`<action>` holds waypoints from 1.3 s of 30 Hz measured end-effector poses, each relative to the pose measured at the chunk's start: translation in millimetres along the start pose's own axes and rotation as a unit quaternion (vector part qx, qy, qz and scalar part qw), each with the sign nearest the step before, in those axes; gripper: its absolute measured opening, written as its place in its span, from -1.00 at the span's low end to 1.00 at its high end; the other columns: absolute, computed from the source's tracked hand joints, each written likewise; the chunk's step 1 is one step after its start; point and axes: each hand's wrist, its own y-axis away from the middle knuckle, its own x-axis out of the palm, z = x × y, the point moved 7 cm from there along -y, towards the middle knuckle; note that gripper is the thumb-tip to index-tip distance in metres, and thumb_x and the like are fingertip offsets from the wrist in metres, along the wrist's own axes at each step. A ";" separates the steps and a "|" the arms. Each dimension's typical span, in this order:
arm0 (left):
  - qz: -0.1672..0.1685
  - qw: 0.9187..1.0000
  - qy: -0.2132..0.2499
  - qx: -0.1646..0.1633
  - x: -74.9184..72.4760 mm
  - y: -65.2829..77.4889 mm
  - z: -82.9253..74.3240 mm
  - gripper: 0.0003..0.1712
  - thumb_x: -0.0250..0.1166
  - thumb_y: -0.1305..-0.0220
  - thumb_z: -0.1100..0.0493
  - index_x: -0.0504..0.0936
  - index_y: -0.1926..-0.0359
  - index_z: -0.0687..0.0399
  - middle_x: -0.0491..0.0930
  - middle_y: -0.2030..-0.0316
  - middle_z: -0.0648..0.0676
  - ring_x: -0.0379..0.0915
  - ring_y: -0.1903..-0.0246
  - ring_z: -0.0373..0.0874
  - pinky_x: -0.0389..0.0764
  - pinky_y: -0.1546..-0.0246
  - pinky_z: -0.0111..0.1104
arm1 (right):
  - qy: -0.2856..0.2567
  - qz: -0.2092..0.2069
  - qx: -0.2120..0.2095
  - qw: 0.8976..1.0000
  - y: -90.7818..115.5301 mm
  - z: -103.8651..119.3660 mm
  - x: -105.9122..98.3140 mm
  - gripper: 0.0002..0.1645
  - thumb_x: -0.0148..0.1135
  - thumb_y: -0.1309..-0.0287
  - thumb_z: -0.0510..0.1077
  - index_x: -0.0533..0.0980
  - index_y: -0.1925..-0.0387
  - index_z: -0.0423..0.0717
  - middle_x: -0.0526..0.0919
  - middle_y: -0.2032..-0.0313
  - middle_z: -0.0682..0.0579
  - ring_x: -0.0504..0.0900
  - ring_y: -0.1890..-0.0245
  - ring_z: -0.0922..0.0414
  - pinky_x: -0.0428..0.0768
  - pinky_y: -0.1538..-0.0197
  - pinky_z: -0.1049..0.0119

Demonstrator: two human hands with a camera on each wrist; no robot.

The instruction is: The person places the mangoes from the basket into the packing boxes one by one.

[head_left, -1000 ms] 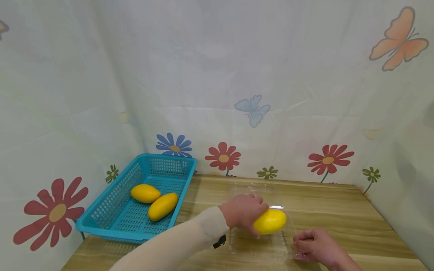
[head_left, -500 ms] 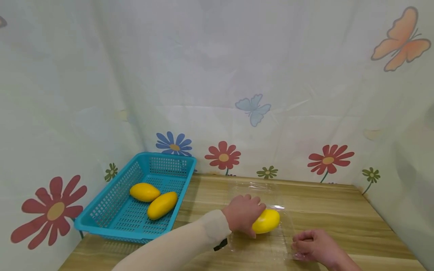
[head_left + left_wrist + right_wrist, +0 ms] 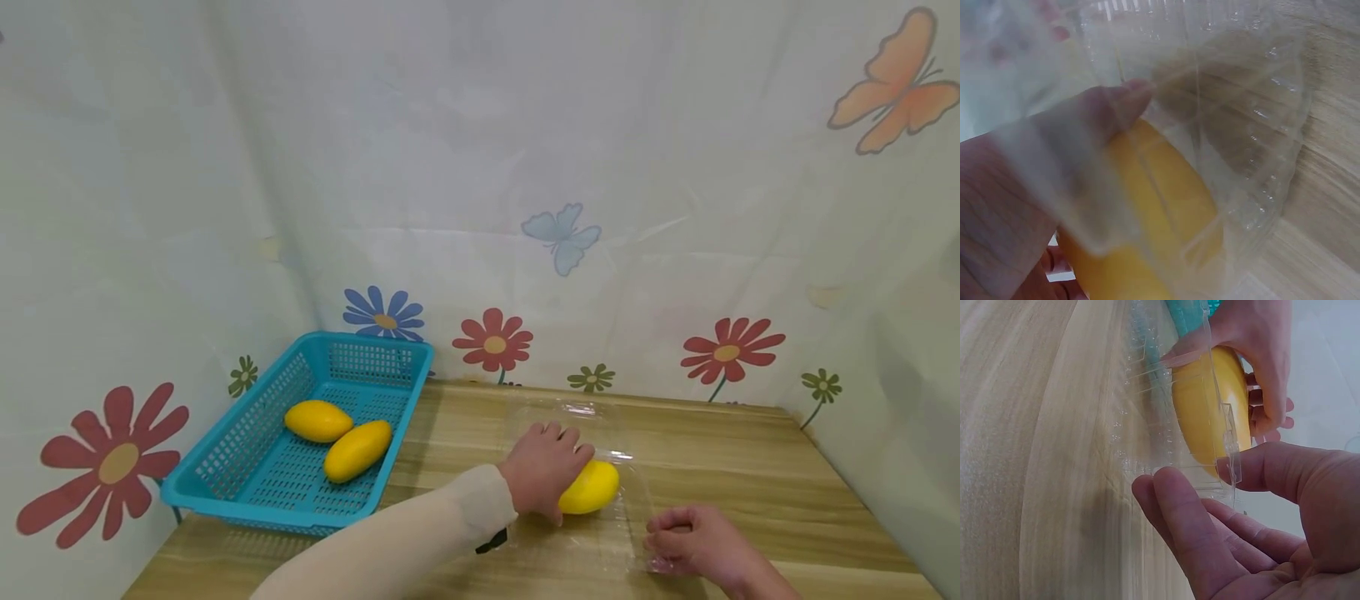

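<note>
With the tub (image 3: 1157, 434) pinched at four o'clock by the right hand (image 3: 697, 543), the fruit (image 3: 594, 487), clasped in the left hand's (image 3: 546, 471) fingers, should be settled flat before being released.

Looks like a small screened-off booth (image 3: 652, 287); closed in at the back and on both sides by a pale, creased hanging sheet (image 3: 435, 142), printed with daisy-like flowers (image 3: 494, 343) and butterflies (image 3: 902, 67) in a cheerful, nursery-like manner; fitted with a wood-grain tabletop (image 3: 750, 475) reaching back to the sheet. Impossible to place more exactly as home, workshop or shop; screened off by the sheet beyond the tabletop.
</note>
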 end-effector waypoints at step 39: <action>0.040 0.995 0.089 -0.017 10.4 2.3 5.2 0.00 0.47 0.12 -0.54 0.39 -0.32 -0.34 0.46 -0.18 -0.10 0.39 -0.05 -0.13 0.58 -0.15 -0.26 | 0.014 -0.003 -0.007 1.000 0.2 6.3 0.6 -0.60 0.27 -0.32 -0.26 0.50 0.00 -0.58 0.76 0.27 0.00 0.71 0.34 0.19 0.77 0.18 0.27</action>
